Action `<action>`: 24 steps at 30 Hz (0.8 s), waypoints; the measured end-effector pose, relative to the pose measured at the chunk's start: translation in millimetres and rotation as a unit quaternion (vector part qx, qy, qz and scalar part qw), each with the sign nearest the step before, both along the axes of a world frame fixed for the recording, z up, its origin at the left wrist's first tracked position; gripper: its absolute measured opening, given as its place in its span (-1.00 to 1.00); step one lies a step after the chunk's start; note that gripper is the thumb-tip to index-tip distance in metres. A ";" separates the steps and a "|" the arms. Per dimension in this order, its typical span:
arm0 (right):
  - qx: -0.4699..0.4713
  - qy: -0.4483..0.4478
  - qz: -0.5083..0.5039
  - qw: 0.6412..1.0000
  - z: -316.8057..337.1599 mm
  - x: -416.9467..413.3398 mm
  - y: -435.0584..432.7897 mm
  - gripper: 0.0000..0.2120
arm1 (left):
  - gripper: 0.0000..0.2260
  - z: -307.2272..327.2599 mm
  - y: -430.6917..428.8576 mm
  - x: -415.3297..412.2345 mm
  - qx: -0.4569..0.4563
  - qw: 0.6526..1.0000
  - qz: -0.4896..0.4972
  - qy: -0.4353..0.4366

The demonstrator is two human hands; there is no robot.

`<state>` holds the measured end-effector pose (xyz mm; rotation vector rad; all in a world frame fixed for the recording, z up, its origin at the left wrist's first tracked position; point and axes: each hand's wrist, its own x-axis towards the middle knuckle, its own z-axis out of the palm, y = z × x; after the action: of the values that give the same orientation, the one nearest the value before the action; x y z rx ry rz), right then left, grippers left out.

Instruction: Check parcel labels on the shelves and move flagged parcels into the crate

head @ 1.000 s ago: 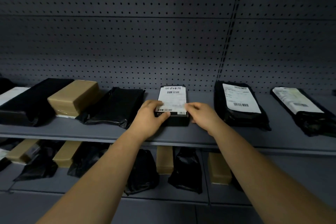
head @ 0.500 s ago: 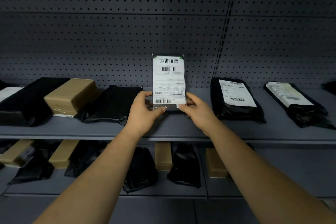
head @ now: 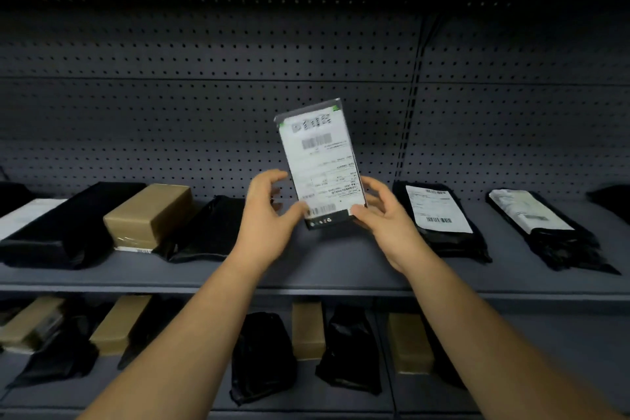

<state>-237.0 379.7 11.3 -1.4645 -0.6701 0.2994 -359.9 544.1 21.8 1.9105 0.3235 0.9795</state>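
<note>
Above the shelf (head: 324, 269) the parcel (head: 320, 164) is held tilted, label toward the camera. The right hand (head: 385, 218) pinches its lower corner; the left hand (head: 267, 215) touches the other with its thumb, grip unclear. Steadying it upright should make the label readable.

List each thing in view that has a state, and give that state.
held parcel, above shelf, tilted, label facing camera
right hand, grips the parcel's lower right corner
left hand, thumb at its lower left corner; grip unclear
brown box, lying flat on shelf
labelled black bag, lying flat, label up
</note>
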 end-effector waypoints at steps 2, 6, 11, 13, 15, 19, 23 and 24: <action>-0.026 -0.015 -0.001 1.000 5.3 4.8 -9.8 -0.60 | -0.59 10.1 2.7 -0.5 0.062 0.997 0.044 -0.033; -0.127 -0.112 -0.009 0.986 18.1 10.2 -26.3 -0.65 | -0.62 30.4 2.8 -0.1 0.234 0.971 0.055 0.005; -0.214 -0.233 0.013 0.949 30.5 16.6 -33.9 -0.64 | -0.61 38.0 12.4 2.5 0.343 0.925 -0.005 0.162; -0.225 -0.246 0.023 0.943 34.5 18.8 -34.8 -0.64 | -0.61 38.8 14.8 3.9 0.338 0.912 -0.027 0.229; -0.234 -0.266 0.029 0.935 39.0 19.9 -33.3 -0.64 | -0.64 39.3 15.9 4.4 0.337 0.906 -0.032 0.253; -0.227 -0.306 0.016 0.924 51.5 17.5 -29.9 -0.58 | -0.67 40.0 18.5 4.7 0.305 0.919 -0.033 0.249; -0.097 -0.234 -0.075 0.964 59.4 14.2 -26.6 -0.40 | -0.79 33.6 20.4 2.5 0.103 0.985 -0.019 0.138; -0.078 -0.210 -0.089 0.971 56.4 14.6 -24.0 -0.39 | -0.82 30.1 20.9 2.6 0.028 0.995 -0.021 0.098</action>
<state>-222.3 355.7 67.7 -1.7472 -0.8601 -0.1064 -357.3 565.1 52.0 2.0610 0.3702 0.7821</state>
